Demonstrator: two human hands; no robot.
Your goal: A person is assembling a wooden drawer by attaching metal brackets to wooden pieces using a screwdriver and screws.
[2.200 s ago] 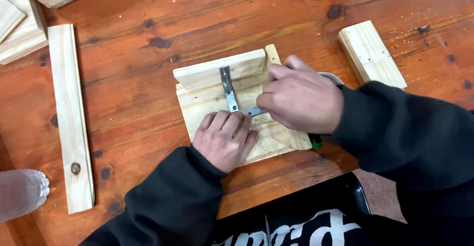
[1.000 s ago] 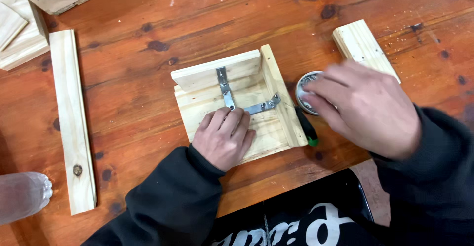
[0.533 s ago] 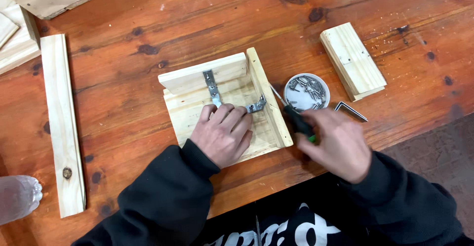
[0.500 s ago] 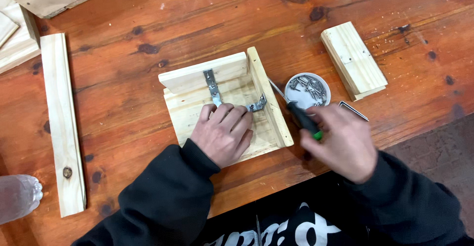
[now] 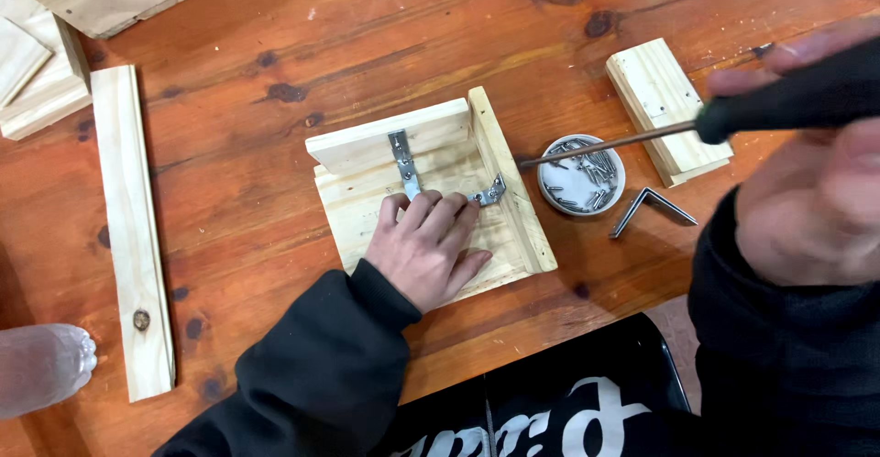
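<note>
Two hands: left hand point(image 5: 423, 248) flat on wooden corner assembly point(image 5: 431, 187), right hand point(image 5: 811, 182) gripping screwdriver point(image 5: 642, 136)

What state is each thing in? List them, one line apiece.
Left hand: flat on the wooden corner assembly, pressing it down.
Right hand: raised, gripping the screwdriver.
Screwdriver: held level, tip over the table.
Corner bracket: set in the assembly's inner corner.
Loose bracket: lying free on the table.
Round dish: open, holding screws.
Long slat: lying flat.

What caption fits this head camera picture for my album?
Left hand presses on a wooden corner piece while the right hand lifts a screwdriver above a dish of screws.
</note>
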